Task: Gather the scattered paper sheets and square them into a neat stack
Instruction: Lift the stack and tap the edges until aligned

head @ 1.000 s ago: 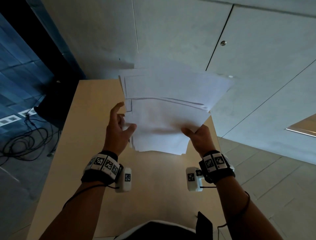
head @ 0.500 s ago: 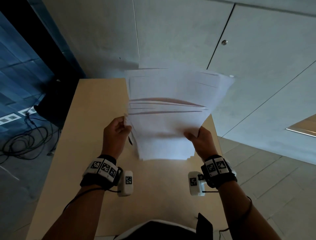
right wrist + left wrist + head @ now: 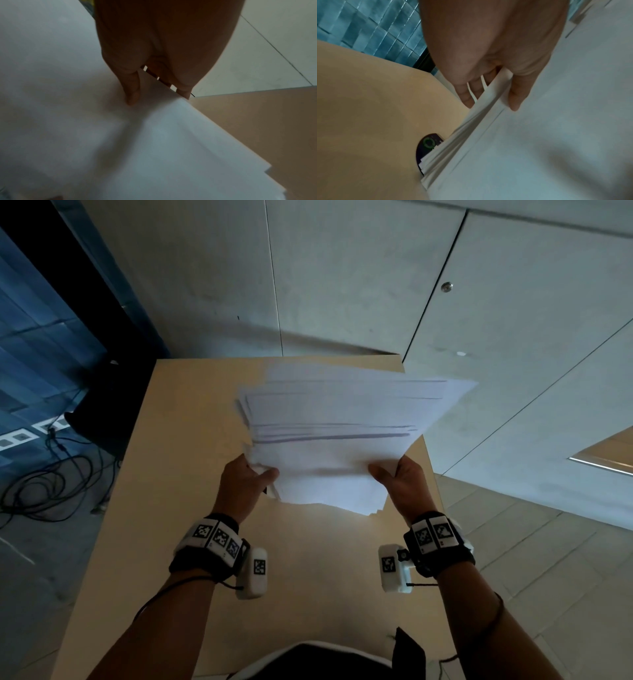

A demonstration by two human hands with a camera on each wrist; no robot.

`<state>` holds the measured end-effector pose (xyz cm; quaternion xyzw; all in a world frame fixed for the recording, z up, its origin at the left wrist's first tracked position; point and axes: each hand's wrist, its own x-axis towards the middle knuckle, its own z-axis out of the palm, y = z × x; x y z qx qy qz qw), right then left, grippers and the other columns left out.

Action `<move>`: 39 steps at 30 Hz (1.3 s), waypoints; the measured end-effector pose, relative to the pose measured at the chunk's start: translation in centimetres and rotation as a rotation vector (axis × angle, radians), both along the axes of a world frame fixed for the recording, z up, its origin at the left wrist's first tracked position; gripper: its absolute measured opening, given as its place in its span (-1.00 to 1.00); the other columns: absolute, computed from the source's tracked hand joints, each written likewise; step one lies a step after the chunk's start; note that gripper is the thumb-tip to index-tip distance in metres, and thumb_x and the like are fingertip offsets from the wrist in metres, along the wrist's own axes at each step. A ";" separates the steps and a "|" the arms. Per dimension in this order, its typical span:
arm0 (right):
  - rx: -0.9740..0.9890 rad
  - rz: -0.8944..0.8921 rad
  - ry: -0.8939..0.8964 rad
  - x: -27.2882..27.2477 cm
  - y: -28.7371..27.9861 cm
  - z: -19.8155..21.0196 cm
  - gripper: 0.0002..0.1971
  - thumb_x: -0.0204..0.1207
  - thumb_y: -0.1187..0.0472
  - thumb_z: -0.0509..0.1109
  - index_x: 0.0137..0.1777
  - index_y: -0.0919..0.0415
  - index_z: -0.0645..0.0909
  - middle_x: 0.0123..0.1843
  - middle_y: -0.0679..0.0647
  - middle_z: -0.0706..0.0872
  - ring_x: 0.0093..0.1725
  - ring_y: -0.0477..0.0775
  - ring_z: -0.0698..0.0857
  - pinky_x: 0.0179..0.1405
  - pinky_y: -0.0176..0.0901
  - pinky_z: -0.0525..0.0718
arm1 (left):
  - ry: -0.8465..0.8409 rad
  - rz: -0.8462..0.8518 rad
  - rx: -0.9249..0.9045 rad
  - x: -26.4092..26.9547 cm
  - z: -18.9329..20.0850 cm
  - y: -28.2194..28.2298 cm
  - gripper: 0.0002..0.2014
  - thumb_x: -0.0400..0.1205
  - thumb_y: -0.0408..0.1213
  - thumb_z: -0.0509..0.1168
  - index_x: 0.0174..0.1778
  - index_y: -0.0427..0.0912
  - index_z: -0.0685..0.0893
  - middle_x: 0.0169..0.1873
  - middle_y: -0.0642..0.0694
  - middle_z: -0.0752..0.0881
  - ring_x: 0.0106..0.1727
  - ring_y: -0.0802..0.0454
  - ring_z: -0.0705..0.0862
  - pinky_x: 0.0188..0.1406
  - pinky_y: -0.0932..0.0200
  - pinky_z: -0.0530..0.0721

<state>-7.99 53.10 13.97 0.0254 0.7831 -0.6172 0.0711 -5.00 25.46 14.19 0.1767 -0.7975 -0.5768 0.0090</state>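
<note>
A loose bundle of white paper sheets (image 3: 329, 440) is held above the tan table (image 3: 164, 474), its far edges fanned and uneven. My left hand (image 3: 251, 479) grips the bundle's left edge, thumb on top and fingers beneath; the left wrist view shows the same sheets (image 3: 539, 135) with my left hand (image 3: 491, 94) pinching their splayed edges. On the opposite side my right hand (image 3: 394, 470) grips the right edge. In the right wrist view the thumb of my right hand (image 3: 159, 88) lies on the top sheet of the sheets (image 3: 85, 121), the fingers under them.
A small dark device with a green ring (image 3: 428, 146) lies on the table, partly under the sheets. A grey panelled wall (image 3: 342, 285) stands beyond the table's far edge. Cables (image 3: 44, 484) lie on the floor at left, tiled floor (image 3: 513, 542) at right.
The bundle has come down from in front of the wall toward the table. My left hand, open beside the sheets a second ago, now grips their left edge.
</note>
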 end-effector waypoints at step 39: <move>0.360 0.004 -0.083 0.2 -1.2 -2.1 -0.73 0.60 0.21 0.38 0.25 0.24 0.68 0.13 0.13 0.81 0.16 0.13 0.73 0.04 -0.26 0.49 | -0.038 -0.102 -0.317 0.3 -0.7 1.1 -0.63 0.62 -0.31 0.27 0.34 -0.25 0.44 0.10 -0.28 0.70 0.07 -0.17 0.70 0.06 -0.09 0.71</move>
